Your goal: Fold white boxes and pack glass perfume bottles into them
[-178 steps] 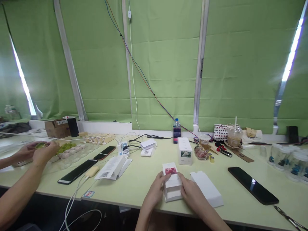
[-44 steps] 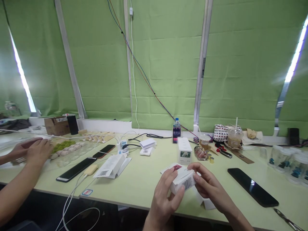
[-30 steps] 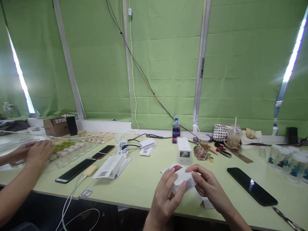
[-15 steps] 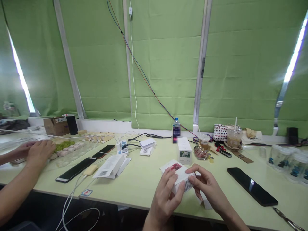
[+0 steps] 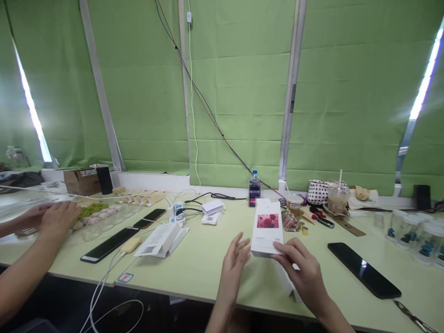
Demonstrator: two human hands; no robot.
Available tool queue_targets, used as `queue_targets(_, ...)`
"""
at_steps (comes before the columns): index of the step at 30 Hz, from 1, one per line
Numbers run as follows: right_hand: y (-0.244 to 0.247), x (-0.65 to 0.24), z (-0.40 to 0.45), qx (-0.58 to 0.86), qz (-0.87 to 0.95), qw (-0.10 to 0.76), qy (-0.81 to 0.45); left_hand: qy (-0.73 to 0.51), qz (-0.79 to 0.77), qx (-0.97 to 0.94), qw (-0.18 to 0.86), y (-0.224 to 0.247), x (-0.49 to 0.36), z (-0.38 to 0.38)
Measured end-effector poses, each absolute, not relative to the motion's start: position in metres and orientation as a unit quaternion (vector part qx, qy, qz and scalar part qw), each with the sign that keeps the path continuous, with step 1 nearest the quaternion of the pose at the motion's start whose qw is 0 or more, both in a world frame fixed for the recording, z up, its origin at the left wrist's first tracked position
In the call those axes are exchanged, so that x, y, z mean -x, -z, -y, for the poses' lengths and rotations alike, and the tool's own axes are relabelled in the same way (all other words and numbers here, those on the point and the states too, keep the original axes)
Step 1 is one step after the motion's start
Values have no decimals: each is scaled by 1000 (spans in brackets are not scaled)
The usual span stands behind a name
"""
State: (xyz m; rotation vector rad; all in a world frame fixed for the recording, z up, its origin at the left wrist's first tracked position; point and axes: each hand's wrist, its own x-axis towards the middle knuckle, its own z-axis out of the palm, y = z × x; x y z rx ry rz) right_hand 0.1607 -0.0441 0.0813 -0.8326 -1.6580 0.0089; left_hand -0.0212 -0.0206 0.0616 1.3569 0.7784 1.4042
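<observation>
A white carton [image 5: 266, 239] with a pink-red flower picture is pinched at its near right corner by my right hand [image 5: 303, 268]. It is tilted, with its printed face towards me, above the table. Just left of the carton is my left hand [image 5: 233, 263], apart from it, its fingers spread and slightly blurred. Below my right hand lies a folded white piece of card [image 5: 287, 280], partly covered by that hand. Behind the carton, the top of another white box [image 5: 263, 201] shows; the rest is hidden.
On the left, a co-worker's hands [image 5: 57, 219] are beside a clear tray of green and pale pieces. Phones [image 5: 110, 244], flat cartons [image 5: 157, 240] and cables lie between us. To the right are a black phone [image 5: 364, 269], scissors [image 5: 414, 317], lidded jars [image 5: 426, 238] and drink cups [image 5: 337, 199].
My left hand has let go of the carton and moved slightly left. My right hand has turned the carton so its flower picture faces me, and it is now farther from me.
</observation>
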Motion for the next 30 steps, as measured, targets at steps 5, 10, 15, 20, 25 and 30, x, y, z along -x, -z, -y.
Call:
queue_targets(5, -67, -156, 42, 302, 775, 542, 116, -516, -197, -471, 688, -73, 17, 26)
queue_targets(10, -64, -159, 34, 354, 804, 458, 139, -551, -217, -408, 695, -69, 17, 20)
queue_targets(15, -72, -160, 33, 450, 766, 459, -2, -600, -267, -408, 634, -62, 23, 11)
queue_targets(20, -80, -160, 34, 499, 690, 508, -133, -581, -291, -479, 590, -57, 24, 6)
queue_targets(25, -80, -164, 29, 459, 678, 510, -263, -551, -298, -496, 602, -53, 22, 5)
queue_targets(30, -83, -170, 27, 440, 672, 518, -294, -538, -311, -515, 591, -53, 23, 4)
